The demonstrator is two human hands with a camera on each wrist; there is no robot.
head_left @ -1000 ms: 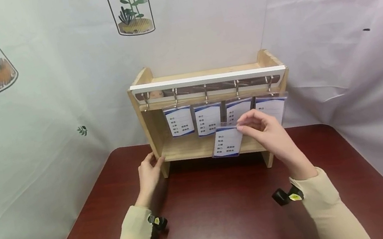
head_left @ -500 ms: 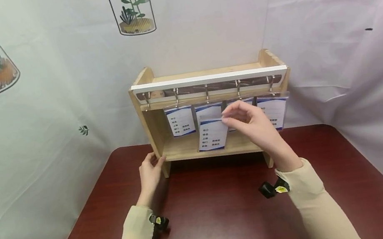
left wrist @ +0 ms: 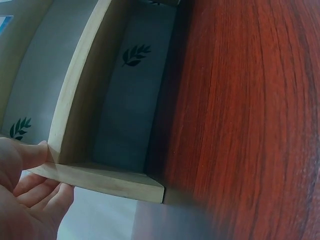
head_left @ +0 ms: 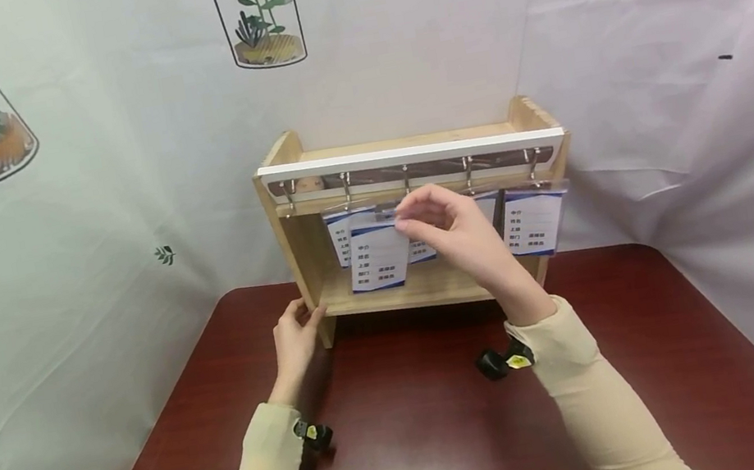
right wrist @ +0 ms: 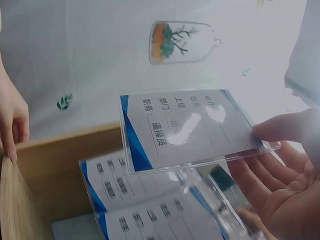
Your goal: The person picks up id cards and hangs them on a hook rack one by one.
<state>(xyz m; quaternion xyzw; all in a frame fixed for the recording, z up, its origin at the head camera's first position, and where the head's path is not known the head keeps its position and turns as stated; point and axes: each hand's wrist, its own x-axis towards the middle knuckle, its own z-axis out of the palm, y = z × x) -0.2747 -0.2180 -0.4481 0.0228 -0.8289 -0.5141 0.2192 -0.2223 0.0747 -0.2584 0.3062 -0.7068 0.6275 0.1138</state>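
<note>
In the head view my right hand point(head_left: 455, 234) pinches the top edge of a clear-sleeved badge point(head_left: 379, 255), white with blue corners. That badge is held in front of a row of similar badges, hiding part of the leftmost hanging badge point(head_left: 341, 241). The right wrist view shows the thumb on one face of the held badge point(right wrist: 185, 132) and the fingers behind it. My left hand point(head_left: 293, 340) grips the lower left edge of the wooden shelf point(head_left: 446, 291); up close, its thumb presses the board while the fingers curl round the side panel point(left wrist: 110, 186).
A white rail point(head_left: 408, 152) with several metal hooks runs across the shelf front. Nothing hangs from the leftmost hook point(head_left: 288, 198); another badge point(head_left: 535, 221) hangs at the far right. Dark red table point(head_left: 409, 429) lies in front. A printed white curtain point(head_left: 404, 39) stands behind.
My right hand has carried the badge leftward and slightly up, from before the middle hooks to before the left ones. The left hand stays on the shelf edge.
</note>
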